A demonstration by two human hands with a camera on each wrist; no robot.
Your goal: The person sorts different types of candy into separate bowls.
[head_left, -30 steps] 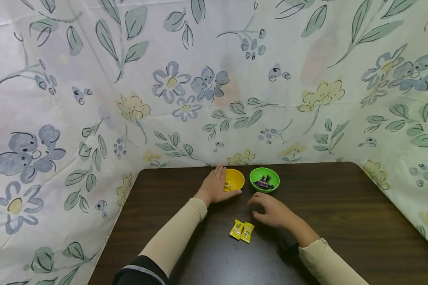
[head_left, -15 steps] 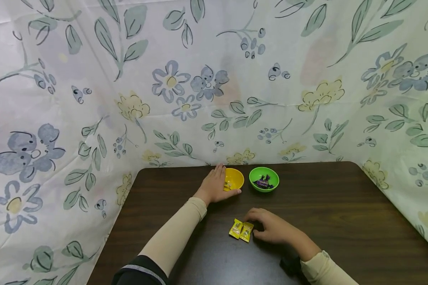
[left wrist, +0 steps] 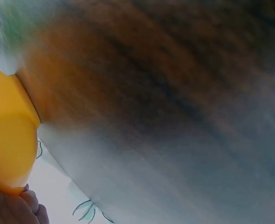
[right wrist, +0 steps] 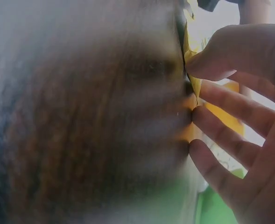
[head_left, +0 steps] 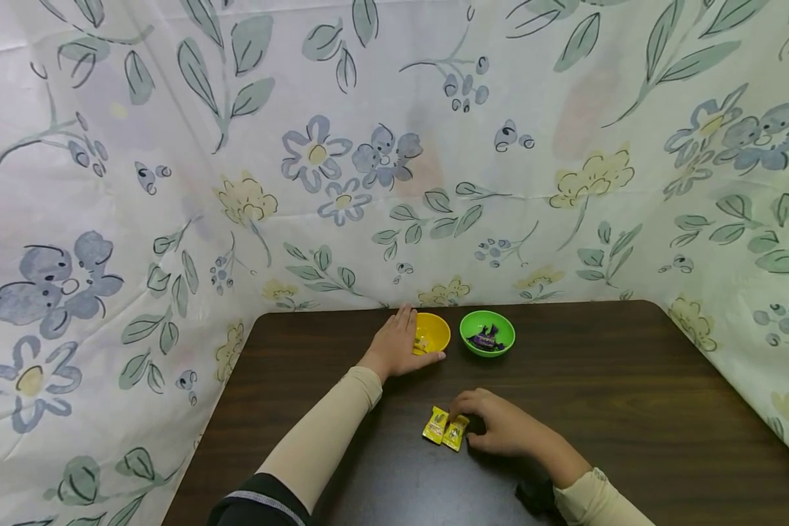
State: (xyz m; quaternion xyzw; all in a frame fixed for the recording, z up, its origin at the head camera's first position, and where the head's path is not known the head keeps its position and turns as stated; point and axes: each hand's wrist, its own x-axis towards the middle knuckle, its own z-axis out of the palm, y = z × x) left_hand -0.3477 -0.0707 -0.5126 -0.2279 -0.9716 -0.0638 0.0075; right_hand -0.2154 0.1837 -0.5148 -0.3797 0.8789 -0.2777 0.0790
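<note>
My left hand (head_left: 397, 345) lies along the left side of the yellow bowl (head_left: 438, 333), its fingers straight and the thumb spread across the bowl's near side. Some yellow pieces show inside that bowl. On the table lie two yellow wrapped candies (head_left: 436, 425), side by side. My right hand (head_left: 502, 425) pinches the right-hand candy (head_left: 456, 434) between thumb and fingertips; it still lies on the tabletop. In the right wrist view the thumb presses against the yellow wrapper (right wrist: 191, 37). The left wrist view has the yellow bowl (left wrist: 11, 130) with fingertips below it.
A green bowl (head_left: 508, 337) holding purple-wrapped candies (head_left: 485, 338) stands right of the yellow one, near the back edge of the dark wooden table (head_left: 605, 372). Behind the table hangs a floral cloth (head_left: 394, 146). Something black (head_left: 532, 498) sits under the right wrist.
My right hand has come down from near the green bowl toward the front, onto the right-hand yellow candy, and its fingertips have closed on it. My left hand stays at the yellow bowl.
</note>
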